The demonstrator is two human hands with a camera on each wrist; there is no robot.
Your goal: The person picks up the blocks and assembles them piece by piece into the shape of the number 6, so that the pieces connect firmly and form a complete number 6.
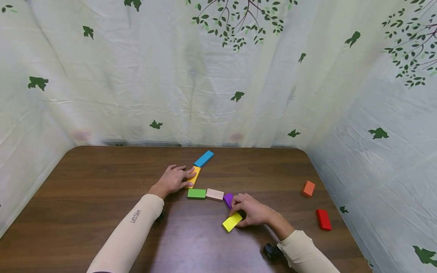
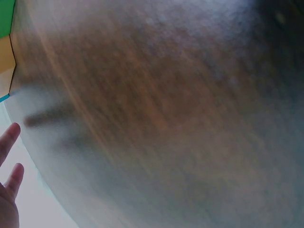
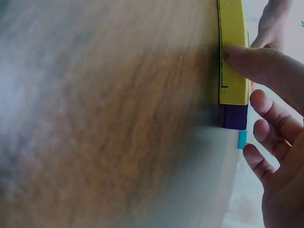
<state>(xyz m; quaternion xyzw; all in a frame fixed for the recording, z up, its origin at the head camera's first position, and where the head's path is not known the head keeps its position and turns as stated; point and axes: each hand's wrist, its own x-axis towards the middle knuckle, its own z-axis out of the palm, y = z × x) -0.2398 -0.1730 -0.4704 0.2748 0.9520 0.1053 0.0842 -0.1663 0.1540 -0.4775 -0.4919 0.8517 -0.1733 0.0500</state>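
A: What is worrying you on that table [image 1: 85,197]?

B: The right hand [image 1: 250,210], mostly. Its thumb and a finger are pinching the yellow block [image 1: 231,223] at the near right end of the crooked line, while its other fingers are hanging close over the purple block [image 1: 227,198]. If those knuckles are dipping as the pinch is loosening, they could be twisting purple away from the pale pink block [image 1: 214,195] on its left.

A: And the left hand [image 1: 175,180]?

B: Its fingers are spreading fairly straight, gripping nothing; the tips are resting on the amber block [image 1: 194,179]. Amber is lying between the blue block [image 1: 204,158] on the far side and the green block [image 1: 196,194] on the near side, so a sideways push could be knocking either one askew.

A: The orange block [image 1: 308,189] and red block [image 1: 324,220]?

B: They're lying well apart, near the right edge, with no hand reaching them.

A: What are you failing to make out?

B: The right fingers are covering where purple and yellow are meeting, so I can't tell whether a finger is touching purple. The left wrist view is cutting off most of its hand and catching only block corners; the wood in both wrist views is blurring.
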